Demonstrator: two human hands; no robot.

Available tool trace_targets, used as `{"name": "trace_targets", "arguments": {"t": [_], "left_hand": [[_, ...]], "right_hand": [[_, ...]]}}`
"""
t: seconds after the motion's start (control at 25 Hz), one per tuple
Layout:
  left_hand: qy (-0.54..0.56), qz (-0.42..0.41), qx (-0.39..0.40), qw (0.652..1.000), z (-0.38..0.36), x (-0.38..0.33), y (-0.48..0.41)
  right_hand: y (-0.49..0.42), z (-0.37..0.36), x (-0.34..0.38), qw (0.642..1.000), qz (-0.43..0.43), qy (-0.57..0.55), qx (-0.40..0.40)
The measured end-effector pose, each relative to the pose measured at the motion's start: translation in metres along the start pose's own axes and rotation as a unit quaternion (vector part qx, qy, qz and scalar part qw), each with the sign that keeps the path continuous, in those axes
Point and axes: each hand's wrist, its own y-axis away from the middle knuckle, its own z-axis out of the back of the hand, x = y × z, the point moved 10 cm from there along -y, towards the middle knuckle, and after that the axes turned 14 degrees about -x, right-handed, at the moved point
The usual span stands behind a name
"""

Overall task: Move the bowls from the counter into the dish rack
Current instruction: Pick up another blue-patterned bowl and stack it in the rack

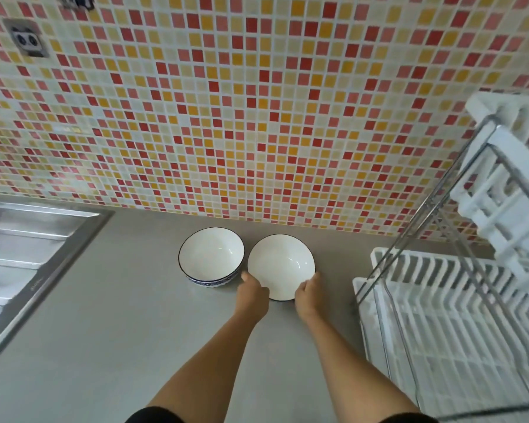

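Grey counter (pixel 110 315), rack (pixel 440 315) at right w/ free slots. L hand (pixel 252 293) + R hand (pixel 309 296) clasp near rim of right bowl (pixel 283 264) from both sides, fingers wrapped, prob to lift it; mouth tipped toward camera, round so no long axis. Left bowl (pixel 211 254) upright, touching it, by tiled wall (pixel 257 102)

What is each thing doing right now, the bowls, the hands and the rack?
Right bowl: empty, tipped toward the camera, held at both sides.
Left bowl: empty, upright on the counter, untouched.
Left hand: gripping the right bowl's left edge.
Right hand: gripping its right edge.
Dish rack: no dishes visible.
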Motion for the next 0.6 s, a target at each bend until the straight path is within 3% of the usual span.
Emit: {"name": "trace_targets", "arguments": {"t": [0.24,0.4,0.6], "left_hand": [[-0.036,-0.092,-0.084,0.992,0.056,-0.013,0.050],[0.079,-0.120,-0.155,0.977,0.122,-0.014,0.127],[0.219,-0.199,-0.221,0.929,0.203,-0.033,0.219]], "right_hand": [[0.061,0.050,0.015,0.986,0.063,-0.151,-0.022],[0.119,0.109,0.042,0.977,0.123,-0.171,-0.038],[0.187,0.202,0.082,0.944,0.176,-0.277,-0.039]]}}
